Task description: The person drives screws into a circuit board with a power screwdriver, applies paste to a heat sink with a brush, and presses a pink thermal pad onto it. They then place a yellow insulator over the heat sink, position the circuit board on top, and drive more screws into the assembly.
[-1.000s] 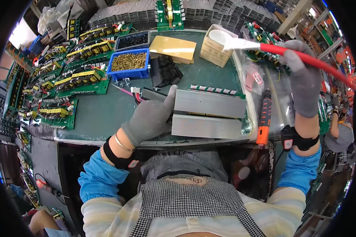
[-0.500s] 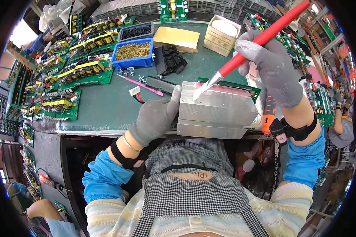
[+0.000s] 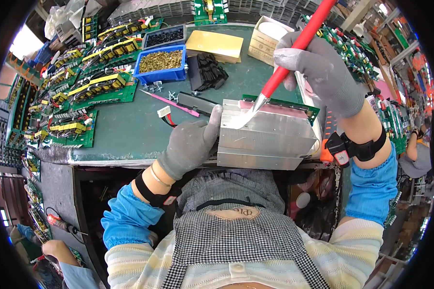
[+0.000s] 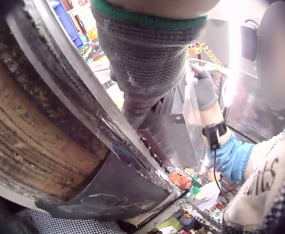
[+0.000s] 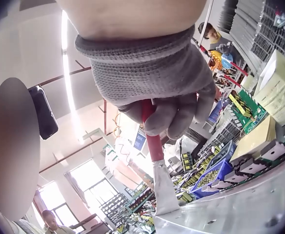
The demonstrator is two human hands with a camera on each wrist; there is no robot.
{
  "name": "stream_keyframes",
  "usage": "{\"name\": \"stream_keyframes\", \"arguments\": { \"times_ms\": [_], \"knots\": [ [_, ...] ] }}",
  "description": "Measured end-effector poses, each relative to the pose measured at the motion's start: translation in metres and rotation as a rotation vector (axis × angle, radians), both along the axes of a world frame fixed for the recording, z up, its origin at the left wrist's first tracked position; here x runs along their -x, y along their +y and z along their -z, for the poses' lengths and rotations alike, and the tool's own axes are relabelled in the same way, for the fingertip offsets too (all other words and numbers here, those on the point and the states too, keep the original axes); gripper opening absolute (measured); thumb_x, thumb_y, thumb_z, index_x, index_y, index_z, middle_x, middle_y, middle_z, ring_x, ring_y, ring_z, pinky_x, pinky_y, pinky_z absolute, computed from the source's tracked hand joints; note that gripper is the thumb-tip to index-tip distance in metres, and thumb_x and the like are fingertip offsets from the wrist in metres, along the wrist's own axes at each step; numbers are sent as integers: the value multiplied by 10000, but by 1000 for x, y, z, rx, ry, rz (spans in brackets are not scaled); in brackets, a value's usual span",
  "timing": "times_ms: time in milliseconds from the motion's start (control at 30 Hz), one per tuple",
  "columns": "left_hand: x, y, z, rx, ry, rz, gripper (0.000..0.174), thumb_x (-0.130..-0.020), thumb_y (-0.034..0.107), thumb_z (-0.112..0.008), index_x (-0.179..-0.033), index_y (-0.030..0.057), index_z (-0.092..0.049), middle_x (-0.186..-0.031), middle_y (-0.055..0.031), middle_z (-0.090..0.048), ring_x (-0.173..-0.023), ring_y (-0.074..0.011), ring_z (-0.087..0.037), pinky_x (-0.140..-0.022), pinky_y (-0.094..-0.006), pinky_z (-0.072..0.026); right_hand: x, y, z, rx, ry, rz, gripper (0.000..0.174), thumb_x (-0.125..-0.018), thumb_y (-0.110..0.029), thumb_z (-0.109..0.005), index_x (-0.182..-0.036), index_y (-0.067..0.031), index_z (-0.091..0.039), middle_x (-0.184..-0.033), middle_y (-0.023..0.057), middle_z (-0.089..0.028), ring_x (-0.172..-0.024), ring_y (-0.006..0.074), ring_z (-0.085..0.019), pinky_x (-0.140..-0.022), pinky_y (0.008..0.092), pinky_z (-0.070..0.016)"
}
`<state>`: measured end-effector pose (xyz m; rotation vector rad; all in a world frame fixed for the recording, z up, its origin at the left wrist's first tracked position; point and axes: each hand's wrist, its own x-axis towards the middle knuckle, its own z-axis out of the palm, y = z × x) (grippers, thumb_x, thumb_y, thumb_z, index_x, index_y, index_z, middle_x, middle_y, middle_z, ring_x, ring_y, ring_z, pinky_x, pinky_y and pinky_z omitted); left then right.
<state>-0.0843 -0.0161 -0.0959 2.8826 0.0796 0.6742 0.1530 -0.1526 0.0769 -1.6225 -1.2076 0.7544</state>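
Right hand (image 3: 318, 72) grips the red handle of a flat brush (image 3: 284, 73), fingers curled round it; brush slants down to the left, its white-coated tip on the upper face of a metal heatsink (image 3: 275, 129), near the left end; right wrist view confirms tip-to-metal contact up close, and shows the curled fingers from behind the handle.

Left hand (image 3: 188, 147) is at the heatsink's left end, 1 digit extended up along that edge; other fingertips hidden in head view and not clear in left wrist view either, so can't tell whether it grips or just braces.

Heatsink is at the near edge of the green worktable (image 3: 125, 137), in front of the person; head view shows 2 plain metal faces, 1 nearer the apron; left wrist view adds the fins (image 4: 169, 105), which head view doesn't show; green circuit board (image 3: 299, 107) runs along the far side.

Left of it: black bar (image 3: 197, 102), pink pen-like tool (image 3: 171, 103), white connector (image 3: 164, 112) with red and black wires; farther back: blue bin (image 3: 160, 77) of brass-coloured parts, yellow sheets (image 3: 214, 44), cardboard box (image 3: 264, 47); right wrist view alone gets the windows (image 5: 89, 178).
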Motion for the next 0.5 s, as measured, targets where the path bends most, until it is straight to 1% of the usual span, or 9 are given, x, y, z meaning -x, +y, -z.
{"name": "stream_keyframes", "arguments": {
  "times_ms": [67,133,167,233,333,367,467,500],
  "knots": [
    [-1,0,-1,7,-25,12,861,-763,175,-696,-1496,-61,-312,-696,-65,-567,-605,-264,-613,-518,-401,-471,-2,-2,-3,21,-18,10,262,-861,-280,-659,-874,-21,-621,-733,55,-602,-605,106,-573,-606,243,-450],
    [0,1,2,2,20,11,1062,-670,298,-804,-1499,-96,-271,-748,-107,-613,-638,-301,-635,-565,-409,-492,2,-7,-8,23,-28,49,294,-874,-296,-663,-821,-10,-621,-700,63,-607,-588,106,-580,-623,245,-469],
    [0,2,2,-1,43,12,1168,-624,360,-859,-1501,-114,-251,-774,-129,-636,-654,-319,-646,-588,-413,-503,-3,-9,-7,38,-37,43,298,-870,-300,-664,-825,-8,-626,-696,64,-607,-584,104,-575,-617,245,-466],
    [1,1,1,-6,50,8,1186,-627,382,-867,-1498,-124,-241,-810,-141,-653,-664,-327,-651,-596,-409,-510,-16,-17,-5,68,-55,35,308,-864,-309,-666,-833,-5,-636,-689,68,-606,-575,101,-566,-605,245,-460],
    [1,3,4,-21,43,24,1214,-632,410,-877,-1494,-139,-221,-870,-155,-673,-674,-338,-656,-603,-410,-518,-22,-33,-8,63,-11,67,312,-862,-312,-669,-857,0,-651,-682,69,-606,-560,96,-561,-567,245,-449],
    [1,3,5,-28,38,32,1224,-633,418,-879,-1493,-143,-213,-891,-159,-678,-677,-341,-658,-604,-411,-520,-26,-38,-9,94,-20,92,320,-855,-317,-676,-872,2,-659,-684,64,-604,-539,91,-544,-520,243,-428],
    [2,1,3,-14,47,25,1238,-628,421,-884,-1491,-147,-201,-938,-159,-688,-691,-340,-666,-614,-411,-531,-39,-56,-6,98,-2,134,324,-852,-325,-679,-863,-2,-655,-672,57,-595,-523,85,-531,-497,241,-415],
    [-1,-1,3,2,-28,29,1090,-679,315,-819,-1496,-117,-240,-828,-129,-646,-636,-312,-641,-563,-401,-502,-44,-61,-7,99,-3,105,319,-853,-329,-665,-842,-11,-648,-648,45,-581,-519,85,-526,-498,242,-413]
  ]
}}
